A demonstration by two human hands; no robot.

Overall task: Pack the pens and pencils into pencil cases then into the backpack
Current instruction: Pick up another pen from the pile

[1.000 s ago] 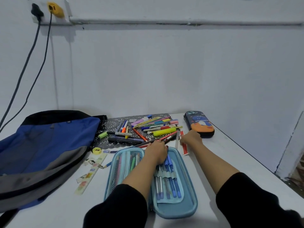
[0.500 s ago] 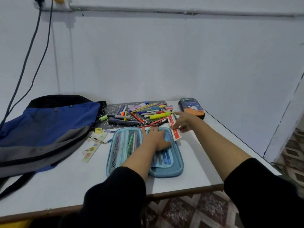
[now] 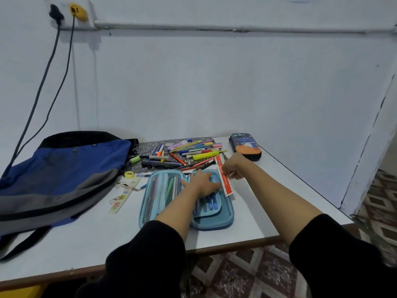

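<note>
Pencil cases (image 3: 217, 225), two; backpack (image 3: 64, 168), one

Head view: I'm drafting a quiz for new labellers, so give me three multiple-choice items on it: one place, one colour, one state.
1. Where does the dark pencil case lie?
A. on the floor
B. far right on the table, beyond the right hand
C. on a chair

2. What colour is the ruler that the right hand pinches?
A. red
B. green
C. black

3. How is the light-blue pencil case?
A. zipped shut
B. open flat, pens inside
C. upside down

1 B: it sits by the table's far right edge.
2 A: its face is red with white print.
3 B: both halves lie spread under the left hand.
</note>
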